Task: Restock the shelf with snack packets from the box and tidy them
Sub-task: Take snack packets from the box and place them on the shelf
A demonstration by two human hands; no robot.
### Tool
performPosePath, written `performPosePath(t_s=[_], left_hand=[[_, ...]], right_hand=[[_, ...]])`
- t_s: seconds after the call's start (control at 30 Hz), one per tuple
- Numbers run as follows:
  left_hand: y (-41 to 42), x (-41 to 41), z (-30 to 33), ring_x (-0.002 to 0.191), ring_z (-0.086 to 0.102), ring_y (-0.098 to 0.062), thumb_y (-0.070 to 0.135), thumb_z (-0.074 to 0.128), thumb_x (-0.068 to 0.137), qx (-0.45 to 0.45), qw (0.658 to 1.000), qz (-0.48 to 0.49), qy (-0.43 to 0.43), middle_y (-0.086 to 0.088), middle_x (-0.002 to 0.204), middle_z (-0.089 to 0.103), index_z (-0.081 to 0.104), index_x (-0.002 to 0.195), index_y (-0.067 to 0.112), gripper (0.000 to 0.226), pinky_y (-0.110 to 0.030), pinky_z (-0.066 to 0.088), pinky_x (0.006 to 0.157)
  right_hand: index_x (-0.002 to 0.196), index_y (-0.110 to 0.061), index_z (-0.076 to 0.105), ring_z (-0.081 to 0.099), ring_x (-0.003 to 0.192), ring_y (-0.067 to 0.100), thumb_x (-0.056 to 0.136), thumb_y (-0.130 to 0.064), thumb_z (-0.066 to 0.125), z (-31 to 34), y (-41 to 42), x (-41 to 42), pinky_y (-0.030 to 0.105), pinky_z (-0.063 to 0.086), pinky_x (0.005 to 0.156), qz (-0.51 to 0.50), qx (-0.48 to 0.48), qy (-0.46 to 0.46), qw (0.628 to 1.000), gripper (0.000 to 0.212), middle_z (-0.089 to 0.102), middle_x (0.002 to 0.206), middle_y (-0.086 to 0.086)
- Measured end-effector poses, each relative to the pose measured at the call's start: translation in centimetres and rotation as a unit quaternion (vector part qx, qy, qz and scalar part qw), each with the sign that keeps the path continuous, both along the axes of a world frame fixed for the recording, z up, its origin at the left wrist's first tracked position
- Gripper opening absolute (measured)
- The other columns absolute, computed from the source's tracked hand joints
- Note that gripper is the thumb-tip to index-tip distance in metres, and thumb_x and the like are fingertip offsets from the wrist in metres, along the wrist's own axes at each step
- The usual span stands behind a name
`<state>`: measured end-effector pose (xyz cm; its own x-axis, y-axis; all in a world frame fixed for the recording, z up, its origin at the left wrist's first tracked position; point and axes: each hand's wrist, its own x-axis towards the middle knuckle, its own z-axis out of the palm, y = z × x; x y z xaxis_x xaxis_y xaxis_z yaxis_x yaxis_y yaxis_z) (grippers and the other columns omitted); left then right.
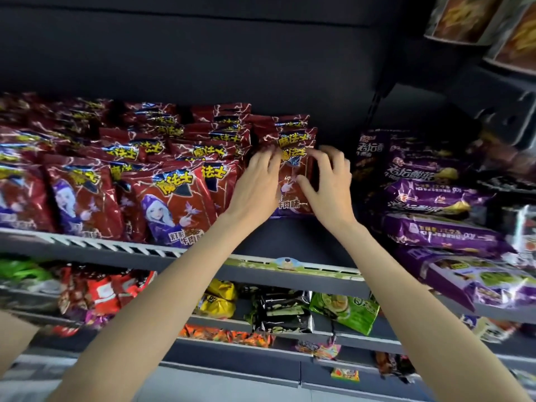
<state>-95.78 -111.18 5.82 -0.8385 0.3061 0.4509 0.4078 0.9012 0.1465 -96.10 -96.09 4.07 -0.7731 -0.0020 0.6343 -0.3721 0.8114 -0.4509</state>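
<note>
Centre frame: left hand (pixel 255 181) and right hand (pixel 327 181) grip the front red packet (pixel 293 184) by its sides. Likely squaring its row. Shelf (pixel 290 242) ahead is bare.

Shop: tiered dark shelves (pixel 261 274) stocked with rows of identical snack packets (pixel 174 204).

Gleaming with a glossy, crinkled foil-plastic finish across the red snack packets (pixel 174 198) at left and centre, catching white glare along the creases. Showing the same shiny film on the purple packets (pixel 435 198) at right, highlights streaking over the wrinkles. Looking matt and smooth on the dark shelf (pixel 290 239) and its back panel, seemingly painted metal. Appearing as pale ribbed plastic along the price rail (pixel 121 246) at the front edge. Shining likewise on green packets (pixel 345 311) lower down.
</note>
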Motion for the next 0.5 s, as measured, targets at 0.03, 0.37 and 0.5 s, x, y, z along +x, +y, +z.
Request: performPosePath(t_s=[0.03, 0.37, 0.5], left_hand=[[-0.2, 1.2, 0.4, 0.133, 0.037, -0.025, 0.01, 0.058, 0.089, 0.019, 1.0, -0.01, 0.006, -0.013, 0.142, 0.042, 0.033, 0.143, 0.003, 0.06, -0.031, 0.04, 0.102], [-10.6, 15.9, 3.4, 0.053, 0.062, -0.004, 0.026, 0.053, 0.093, 0.074, 0.975, 0.089, 0.19, 0.013, 0.06, 0.065, 0.071, 0.09, 0.02, 0.019, -0.02, 0.041, 0.039], [-16.8, 23.0, 1.2, 0.058, 0.063, -0.003, 0.034, 0.05, 0.089, 0.177, 0.968, 0.17, 0.058, 0.01, 0.065, 0.067, 0.07, 0.096, 0.022, 0.025, -0.031, 0.051, 0.055]], right_hand=[[0.122, -0.012, 0.058, 0.037, 0.122, 0.028, 0.085, -0.021, 0.065, 0.2, 0.1, 1.0, 0.042, 0.034, 0.099, 0.006, 0.03, 0.047, 0.998, 0.038, 0.049, 0.129, 0.011], [0.093, -0.005, 0.069, 0.06, 0.069, 0.024, 0.095, -0.018, 0.057, 3.9, -7.4, 9.0, 0.036, 0.047, 0.059, 0.213, 0.089, 0.244, 0.942, 0.018, 0.067, 0.077, 0.005], [0.09, -0.013, 0.068, 0.061, 0.064, 0.01, 0.092, -0.021, 0.057, 2.2, -13.8, 12.4, 0.032, 0.051, 0.056, 0.355, -0.001, 0.047, 0.934, 0.014, 0.067, 0.074, -0.004]])
